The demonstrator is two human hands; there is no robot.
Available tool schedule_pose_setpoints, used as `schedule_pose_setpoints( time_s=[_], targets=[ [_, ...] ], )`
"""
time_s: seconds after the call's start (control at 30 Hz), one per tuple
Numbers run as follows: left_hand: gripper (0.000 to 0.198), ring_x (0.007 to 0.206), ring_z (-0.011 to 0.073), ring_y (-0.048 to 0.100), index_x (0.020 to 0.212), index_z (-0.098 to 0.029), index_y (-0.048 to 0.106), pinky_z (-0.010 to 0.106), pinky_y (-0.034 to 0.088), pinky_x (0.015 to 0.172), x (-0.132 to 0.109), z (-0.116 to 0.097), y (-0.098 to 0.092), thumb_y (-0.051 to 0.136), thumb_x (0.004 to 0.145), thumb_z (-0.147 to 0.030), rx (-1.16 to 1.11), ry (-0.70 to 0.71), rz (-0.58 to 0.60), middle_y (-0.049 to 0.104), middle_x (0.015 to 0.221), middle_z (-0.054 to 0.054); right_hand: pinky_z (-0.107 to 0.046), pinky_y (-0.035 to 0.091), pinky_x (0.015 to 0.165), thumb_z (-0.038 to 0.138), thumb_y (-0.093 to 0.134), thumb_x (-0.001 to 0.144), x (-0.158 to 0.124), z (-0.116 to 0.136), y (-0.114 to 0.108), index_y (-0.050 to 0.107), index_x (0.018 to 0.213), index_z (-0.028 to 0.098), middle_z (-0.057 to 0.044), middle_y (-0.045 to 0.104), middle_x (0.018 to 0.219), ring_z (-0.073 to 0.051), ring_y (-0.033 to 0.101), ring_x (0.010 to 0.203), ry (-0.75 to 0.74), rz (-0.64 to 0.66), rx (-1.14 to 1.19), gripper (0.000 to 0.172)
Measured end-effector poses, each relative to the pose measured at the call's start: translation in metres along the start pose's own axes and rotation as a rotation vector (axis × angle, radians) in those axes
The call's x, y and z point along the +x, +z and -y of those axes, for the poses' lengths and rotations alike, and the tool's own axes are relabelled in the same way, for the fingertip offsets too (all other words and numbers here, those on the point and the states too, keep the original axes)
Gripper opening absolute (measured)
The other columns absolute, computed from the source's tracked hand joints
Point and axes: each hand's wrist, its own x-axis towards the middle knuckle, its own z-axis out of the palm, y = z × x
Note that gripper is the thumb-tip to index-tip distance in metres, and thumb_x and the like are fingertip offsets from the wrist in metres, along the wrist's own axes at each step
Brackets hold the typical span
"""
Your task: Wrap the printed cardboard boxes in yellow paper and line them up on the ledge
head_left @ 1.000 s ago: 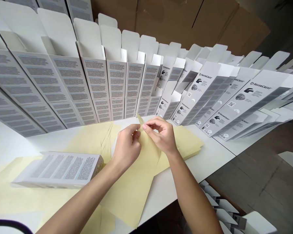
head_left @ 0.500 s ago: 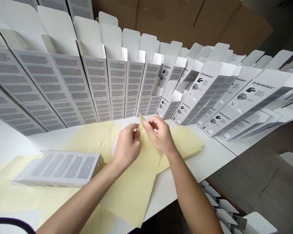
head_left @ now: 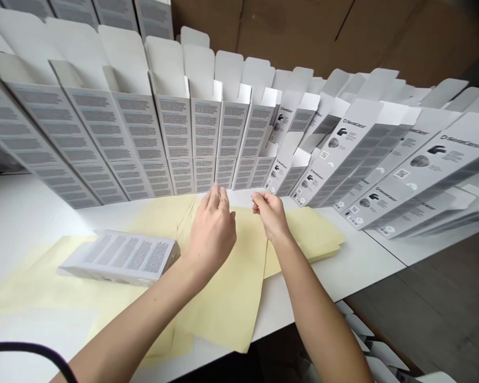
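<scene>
The left hand (head_left: pixel 212 231) stands over the pale yellow paper sheets (head_left: pixel 227 282) with its fingers loosely spread, holding nothing. The right hand (head_left: pixel 270 215) has its fingers pinched together, nothing visible between them. A flat printed carton (head_left: pixel 122 258) lies on the sheets on the white bench (head_left: pixel 32 223), before rows of upright open cartons (head_left: pixel 175 127).

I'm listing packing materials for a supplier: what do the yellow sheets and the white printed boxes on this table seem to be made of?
The yellow sheets look like thin matte paper, lying flat and limp, though the exact stock can't be told from here. The white boxes look like smooth coated paperboard: their flaps hold crisp folds and stand stiffly, and the printing looks sharp.
</scene>
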Motion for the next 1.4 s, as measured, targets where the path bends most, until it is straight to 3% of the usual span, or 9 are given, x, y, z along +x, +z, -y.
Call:
schedule_pose_setpoints(
  time_s=[0.1,0.23,0.33,0.43,0.6,0.83,0.9,1.07,1.4],
  targets=[
    [0.031,0.111,0.0307,0.06,0.115,-0.008,0.06,0.044,0.05,0.088,-0.028,0.006,-0.029,0.046,0.09,-0.021,0.171,0.08,0.067,0.065,0.118,0.017,-0.025,0.038,0.058,0.045,0.067,0.063,0.004,-0.006,0.001,0.057,0.07,0.015,0.003,0.049,0.057,-0.01,0.046,0.057,0.106,0.002,-0.035,0.032],
    [0.042,0.113,0.0361,0.058,0.122,-0.006,0.056,0.049,0.047,0.089,-0.081,0.038,-0.055,0.051,0.09,-0.032,0.409,0.102,0.017,0.063,0.121,0.02,-0.025,0.036,0.056,0.044,0.066,0.063,0.006,-0.007,-0.001,0.058,0.069,0.015,0.001,0.051,0.057,-0.012,0.046,0.057,0.109,-0.001,-0.114,0.031],
    [0.048,0.117,0.0363,0.056,0.128,-0.008,0.051,0.05,0.044,0.093,-0.112,0.069,-0.064,0.053,0.088,-0.034,0.436,0.086,-0.003,0.061,0.125,0.02,-0.027,0.04,0.06,0.046,0.064,0.068,0.003,-0.004,-0.001,0.06,0.074,0.014,-0.001,0.055,0.063,-0.013,0.049,0.061,-0.015,0.001,-0.192,0.033],
    [0.057,0.122,0.0346,0.053,0.136,-0.012,0.045,0.05,0.039,0.101,-0.129,0.094,-0.071,0.056,0.084,-0.032,0.335,0.155,0.011,0.058,0.131,0.017,-0.029,0.041,0.065,0.047,0.06,0.077,-0.01,0.004,0.004,0.061,0.08,0.014,-0.003,0.057,0.069,-0.015,0.052,0.066,-0.219,0.016,-0.266,0.034],
    [0.065,0.125,0.0324,0.051,0.14,-0.017,0.042,0.051,0.031,0.108,-0.137,0.118,-0.074,0.061,0.079,-0.032,0.187,0.21,-0.041,0.056,0.134,0.014,-0.028,0.044,0.066,0.035,0.057,0.088,-0.054,0.031,0.035,0.058,0.078,0.016,-0.004,0.055,0.08,-0.015,0.053,0.073,-0.62,0.126,-0.33,0.021],
    [0.059,0.12,0.0278,0.055,0.131,-0.018,0.049,0.046,0.035,0.106,-0.142,0.131,-0.063,0.068,0.077,-0.033,0.033,0.156,-0.148,0.06,0.128,0.014,-0.025,0.046,0.064,0.013,0.05,0.091,-0.095,0.054,0.1,0.054,0.083,0.016,-0.004,0.055,0.082,-0.013,0.053,0.073,-1.089,0.511,-0.397,0.01],
    [0.057,0.118,0.0266,0.058,0.129,-0.018,0.05,0.045,0.037,0.104,-0.141,0.133,-0.062,0.069,0.077,-0.031,-0.003,0.172,-0.16,0.062,0.126,0.013,-0.026,0.045,0.064,0.011,0.05,0.091,-0.096,0.05,0.113,0.053,0.084,0.016,-0.005,0.056,0.081,-0.014,0.054,0.073,-1.259,0.506,-0.446,0.009],
    [0.049,0.114,0.0261,0.06,0.123,-0.019,0.053,0.044,0.039,0.101,-0.137,0.138,-0.062,0.068,0.077,-0.028,-0.061,0.182,-0.165,0.064,0.124,0.013,-0.03,0.042,0.059,0.011,0.056,0.089,-0.101,0.031,0.121,0.053,0.089,0.015,-0.006,0.059,0.077,-0.015,0.053,0.068,-1.6,0.332,-0.59,0.005],
    [0.041,0.11,0.0286,0.057,0.114,-0.019,0.064,0.045,0.044,0.096,-0.136,0.135,-0.065,0.068,0.074,-0.03,-0.133,0.077,-0.152,0.064,0.118,0.014,-0.032,0.041,0.052,0.006,0.062,0.082,-0.107,0.012,0.122,0.06,0.085,0.013,-0.005,0.059,0.077,-0.014,0.051,0.064,-1.788,0.324,-0.631,0.008]
  ],
)
